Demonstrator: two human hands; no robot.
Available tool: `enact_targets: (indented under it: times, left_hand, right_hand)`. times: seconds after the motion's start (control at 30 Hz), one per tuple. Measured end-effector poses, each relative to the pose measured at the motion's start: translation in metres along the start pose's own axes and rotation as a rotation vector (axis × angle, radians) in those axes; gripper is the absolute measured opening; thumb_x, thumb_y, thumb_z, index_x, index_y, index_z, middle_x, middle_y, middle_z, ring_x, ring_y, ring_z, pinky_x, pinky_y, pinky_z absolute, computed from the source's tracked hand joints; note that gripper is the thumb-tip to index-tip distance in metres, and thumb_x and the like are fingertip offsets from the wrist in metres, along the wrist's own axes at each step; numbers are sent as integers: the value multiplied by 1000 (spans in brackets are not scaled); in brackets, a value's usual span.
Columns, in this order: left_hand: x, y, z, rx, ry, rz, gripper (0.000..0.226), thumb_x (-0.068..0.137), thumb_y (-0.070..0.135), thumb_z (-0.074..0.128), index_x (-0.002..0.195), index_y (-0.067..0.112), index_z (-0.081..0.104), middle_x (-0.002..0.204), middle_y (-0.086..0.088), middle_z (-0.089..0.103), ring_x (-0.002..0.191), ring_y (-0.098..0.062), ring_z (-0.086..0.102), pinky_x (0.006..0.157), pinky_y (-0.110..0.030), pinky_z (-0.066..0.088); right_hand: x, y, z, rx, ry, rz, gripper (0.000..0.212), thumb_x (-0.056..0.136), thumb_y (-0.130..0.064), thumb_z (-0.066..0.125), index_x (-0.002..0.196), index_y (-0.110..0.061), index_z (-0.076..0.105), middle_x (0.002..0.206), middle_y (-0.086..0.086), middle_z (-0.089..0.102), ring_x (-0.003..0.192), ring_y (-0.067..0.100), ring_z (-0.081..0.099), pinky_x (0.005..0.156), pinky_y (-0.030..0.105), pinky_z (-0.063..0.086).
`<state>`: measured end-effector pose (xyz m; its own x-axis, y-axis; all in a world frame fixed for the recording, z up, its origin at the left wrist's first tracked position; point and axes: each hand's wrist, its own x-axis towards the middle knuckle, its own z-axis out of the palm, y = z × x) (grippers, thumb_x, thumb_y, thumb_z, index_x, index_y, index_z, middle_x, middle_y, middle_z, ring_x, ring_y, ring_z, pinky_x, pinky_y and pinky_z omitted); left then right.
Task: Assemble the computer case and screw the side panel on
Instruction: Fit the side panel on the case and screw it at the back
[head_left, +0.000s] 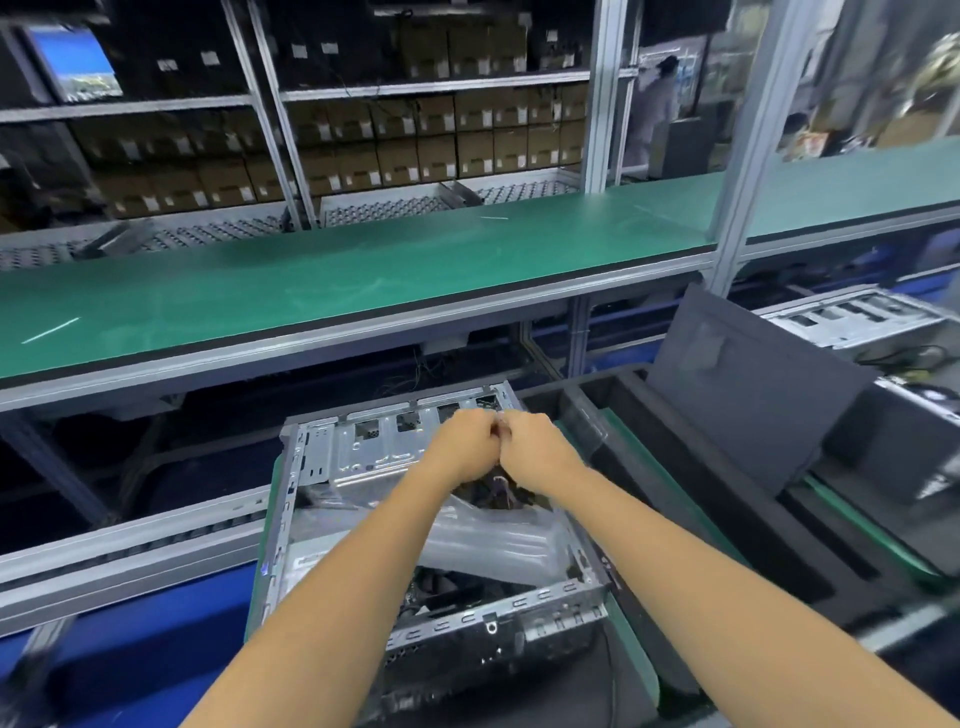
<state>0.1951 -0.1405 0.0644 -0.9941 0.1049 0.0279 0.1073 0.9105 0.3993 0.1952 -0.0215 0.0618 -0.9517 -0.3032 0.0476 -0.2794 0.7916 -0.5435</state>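
An open computer case (332, 457), bare metal with its side off, lies on a green pallet in front of me. Clear plastic wrap (498, 540) and dark cables lie inside it. My left hand (465, 444) and my right hand (535, 452) are curled into fists side by side over the case's far end, knuckles touching. Between them they pinch something small and pale, too blurred to name. A dark grey side panel (748, 395) leans upright to the right of the case.
A green-topped shelf (363, 280) runs across above the conveyor. Racks of brown cartons (415, 150) stand behind it. Black foam trays (727, 519) sit to the right, and another bare metal chassis (857, 322) lies at far right. A person stands in the background (657, 104).
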Motion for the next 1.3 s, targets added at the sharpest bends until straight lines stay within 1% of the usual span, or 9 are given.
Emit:
enact_targets:
  times: [0.1, 0.2, 0.43, 0.6, 0.7, 0.8, 1.03, 1.17, 1.3]
  left_hand:
    - [21, 31, 14, -109, 62, 4, 16, 83, 8, 43, 79, 9, 58, 87, -10, 65, 85, -31, 58, 70, -36, 48]
    - [47, 65, 32, -174, 75, 4, 19, 85, 7, 40, 82, 14, 57, 85, -8, 62, 81, -30, 56, 68, -36, 45]
    - [136, 166, 97, -216, 49, 56, 7, 87, 12, 42, 86, 13, 49, 81, -5, 60, 73, -29, 55, 57, -35, 38]
    - [193, 240, 146, -303, -59, 94, 12, 85, 12, 47, 77, 22, 48, 79, -1, 58, 71, -23, 53, 60, -32, 41]
    - [217, 267, 169, -341, -95, 91, 17, 82, 11, 45, 89, 18, 58, 90, -2, 64, 80, -20, 57, 64, -28, 43]
    - [232, 276, 185, -345, -130, 65, 19, 81, 10, 45, 88, 20, 60, 88, 4, 61, 82, -18, 57, 68, -27, 45]
    - [243, 270, 189, -338, -184, -28, 14, 84, 8, 49, 80, 17, 59, 88, -1, 62, 83, -22, 58, 68, -28, 46]
    - [238, 266, 178, -385, -160, -51, 10, 83, 7, 48, 83, 4, 58, 81, -11, 61, 71, -25, 52, 61, -31, 41]
    - [228, 258, 158, -435, -97, -58, 12, 89, 12, 46, 90, 9, 58, 83, -5, 61, 70, -20, 52, 58, -27, 40]
  right_hand:
    - [7, 35, -26, 43, 37, 16, 16, 100, -16, 40, 90, -14, 52, 89, 8, 57, 81, 29, 54, 64, 34, 39]
    - [16, 73, -52, 81, 84, 23, 18, 100, -14, 42, 88, -9, 54, 83, 7, 58, 75, 28, 54, 64, 40, 44]
    - [48, 185, -130, 65, 198, 47, 11, 94, -7, 47, 91, -2, 57, 94, 11, 61, 86, 28, 56, 76, 41, 48]
    - [73, 276, -192, -306, 374, 119, 18, 89, -15, 55, 106, -9, 53, 109, 9, 51, 103, 26, 49, 82, 34, 44]
    - [91, 321, -224, -481, 344, 274, 32, 89, -25, 58, 115, -11, 47, 121, 9, 49, 112, 27, 47, 90, 34, 40]
    - [104, 349, -232, -424, 176, 452, 44, 92, -26, 59, 126, -5, 44, 130, 13, 52, 122, 30, 50, 96, 36, 41]
    - [114, 337, -221, -422, 155, 373, 16, 93, -9, 56, 108, -8, 60, 108, 9, 68, 100, 27, 66, 70, 31, 44]
    - [122, 298, -223, -512, 182, 314, 22, 93, -13, 61, 115, -9, 61, 108, 8, 69, 98, 24, 68, 68, 30, 43]
    - [120, 259, -253, -549, 260, 304, 22, 91, -11, 62, 113, -9, 62, 113, 9, 68, 103, 27, 66, 71, 32, 39]
